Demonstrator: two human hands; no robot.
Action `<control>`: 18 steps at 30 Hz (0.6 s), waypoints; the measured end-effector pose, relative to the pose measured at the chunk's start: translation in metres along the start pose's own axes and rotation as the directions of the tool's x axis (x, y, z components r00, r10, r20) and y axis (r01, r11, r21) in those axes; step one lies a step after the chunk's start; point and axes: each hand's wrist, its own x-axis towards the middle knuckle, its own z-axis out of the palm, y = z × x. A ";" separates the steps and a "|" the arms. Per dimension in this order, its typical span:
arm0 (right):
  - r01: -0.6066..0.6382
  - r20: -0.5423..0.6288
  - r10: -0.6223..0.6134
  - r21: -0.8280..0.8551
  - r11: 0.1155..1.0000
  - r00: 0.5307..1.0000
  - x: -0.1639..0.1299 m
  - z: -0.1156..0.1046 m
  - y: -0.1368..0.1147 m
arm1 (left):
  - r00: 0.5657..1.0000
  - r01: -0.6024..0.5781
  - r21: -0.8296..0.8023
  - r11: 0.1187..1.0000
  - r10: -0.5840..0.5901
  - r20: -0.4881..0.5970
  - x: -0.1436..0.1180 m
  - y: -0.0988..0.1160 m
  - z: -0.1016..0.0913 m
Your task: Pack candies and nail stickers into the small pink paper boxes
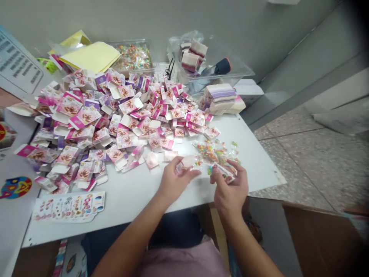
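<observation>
Yellow sheets (pixel 90 57) are stacked near the gray wall (pixel 144 19). Black scissors (pixel 170 69) are placed beside a clear tray (pixel 240 73), in which a dark, orange-rimmed object (pixel 223 66) is propped. Speckled floor tiles (pixel 305 157) are seen at right, brown cardboard (pixel 317 238) below.

Piled boxes (pixel 124 139) crowd the table (pixel 258 167), right corner open

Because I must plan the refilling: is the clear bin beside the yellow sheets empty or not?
Not empty: the clear bin holds many multicoloured pieces. Whether it is completely full, I cannot tell.
</observation>
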 end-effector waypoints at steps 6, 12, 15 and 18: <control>-0.072 0.466 0.122 -0.124 0.990 0.876 -0.017 -0.003 -0.003 | 0.989 0.146 -0.179 0.973 -0.142 0.032 -0.018 0.004 -0.008; -0.388 0.762 0.259 -0.011 0.921 0.593 -0.004 0.012 -0.004 | 0.953 0.302 -0.250 0.920 -0.299 0.051 -0.002 -0.005 -0.020; -0.421 0.771 0.285 -0.024 0.907 0.570 0.004 0.016 -0.007 | 0.911 0.412 -0.322 0.852 -0.376 0.169 0.000 -0.014 -0.022; -0.352 0.690 0.264 -0.014 0.936 0.675 0.010 0.017 -0.015 | 0.911 0.404 -0.375 0.834 -0.331 0.246 -0.005 -0.015 -0.025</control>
